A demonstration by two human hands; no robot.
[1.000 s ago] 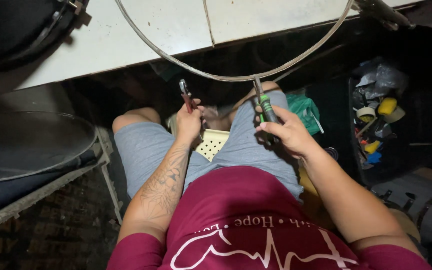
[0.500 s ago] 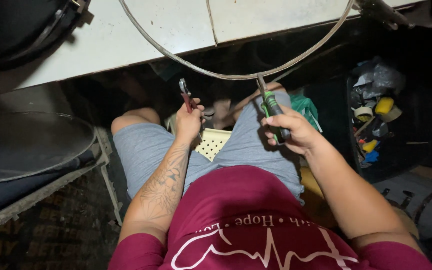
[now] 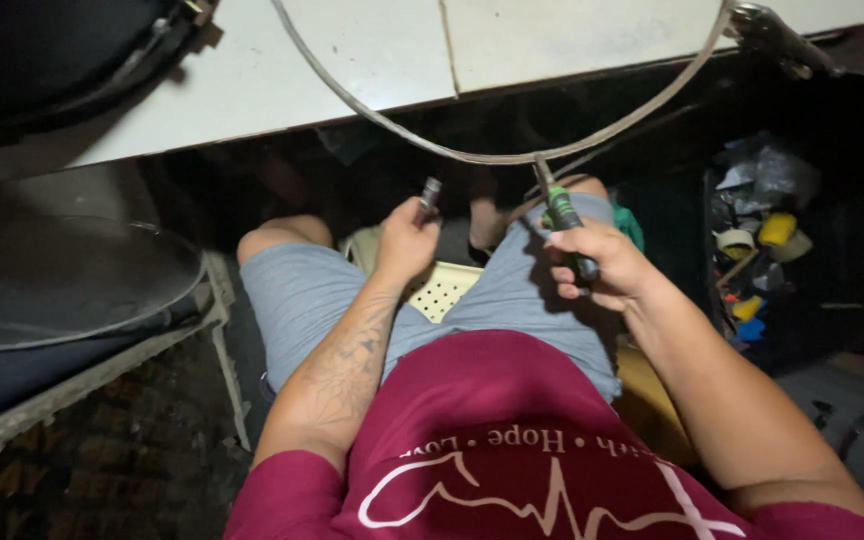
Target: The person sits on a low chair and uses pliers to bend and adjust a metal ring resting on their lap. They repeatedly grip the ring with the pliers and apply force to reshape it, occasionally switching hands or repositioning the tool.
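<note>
I sit with grey shorts and a maroon shirt. My right hand grips a screwdriver with a black and green handle, its tip up against the lowest part of a thin metal ring that hangs down from the white surface. My left hand is closed around a small dark metal tool that sticks up from the fist, a little left of the ring's bottom.
A white tiled tabletop spans the top. A dark round pan or disc lies at the left on a ledge. A perforated pale yellow stool shows between my thighs. At right, a dark bin holds tape rolls and small items.
Both hands and the tools stay in nearly the same pose. My right hand has shifted slightly on the screwdriver handle, keeping its tip at the ring.
</note>
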